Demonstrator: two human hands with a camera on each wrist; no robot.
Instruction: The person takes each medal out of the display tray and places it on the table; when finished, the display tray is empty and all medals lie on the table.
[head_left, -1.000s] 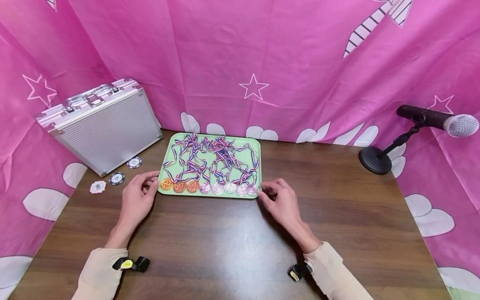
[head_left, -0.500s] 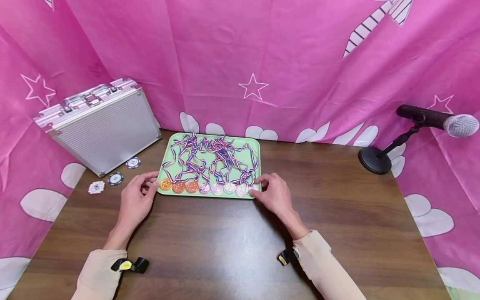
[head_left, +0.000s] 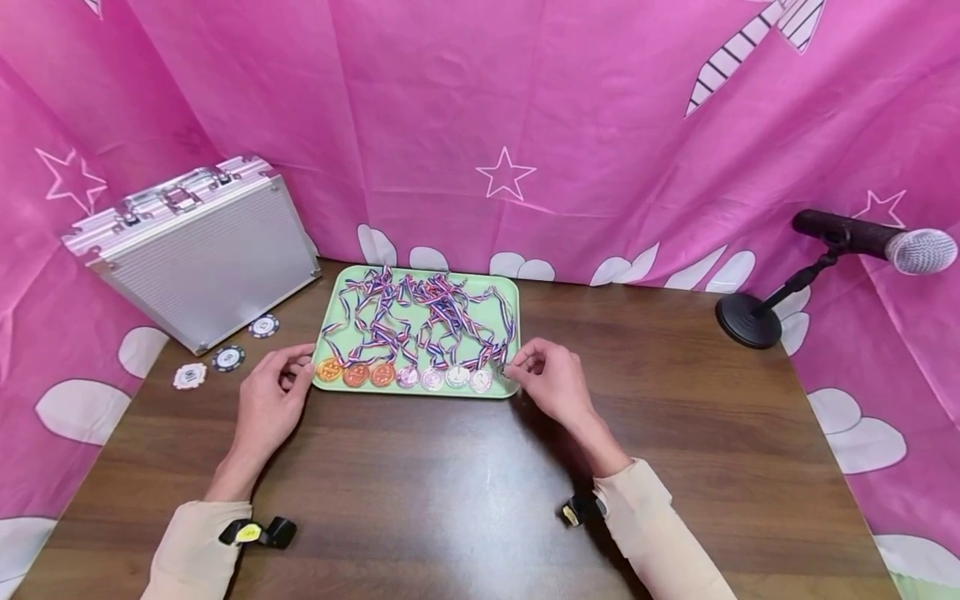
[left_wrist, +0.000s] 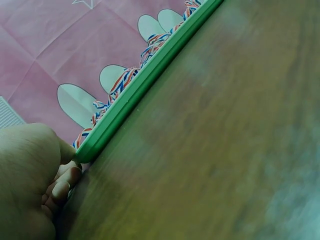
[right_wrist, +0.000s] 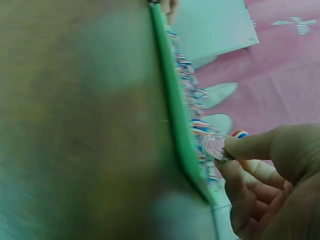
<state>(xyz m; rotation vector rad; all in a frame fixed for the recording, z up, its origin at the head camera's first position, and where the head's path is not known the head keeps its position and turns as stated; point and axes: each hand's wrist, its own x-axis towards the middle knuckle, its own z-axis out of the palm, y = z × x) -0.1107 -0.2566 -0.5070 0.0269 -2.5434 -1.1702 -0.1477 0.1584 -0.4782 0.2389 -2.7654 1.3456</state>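
Note:
A light green tray (head_left: 420,392) lies on the table, bearing a front row of medals with striped red, white and blue ribbons (head_left: 450,312). Gold and bronze-coloured medals (head_left: 356,374) are at the left, silver ones (head_left: 432,379) to their right. My left hand (head_left: 272,396) grips the tray's left front corner; in the left wrist view its thumb (left_wrist: 64,150) lies at the rim with fingers curled beneath. At the right front corner my right hand (head_left: 553,379) pinches a silver medal (right_wrist: 215,146) between thumb and forefinger, lifted above the rim with its ribbon trailing back.
A silver aluminium case (head_left: 213,258) stands at the back left, with poker chips (head_left: 228,358) lying before it. At the back right is a microphone (head_left: 873,237) on a black stand (head_left: 750,321). A pink printed curtain (head_left: 450,125) hangs behind the wooden table (head_left: 420,500).
My right hand has moved from the tray's right edge onto the rightmost silver medal, taken hold of it and raised it slightly to the right. My left hand has stayed at the tray corner.

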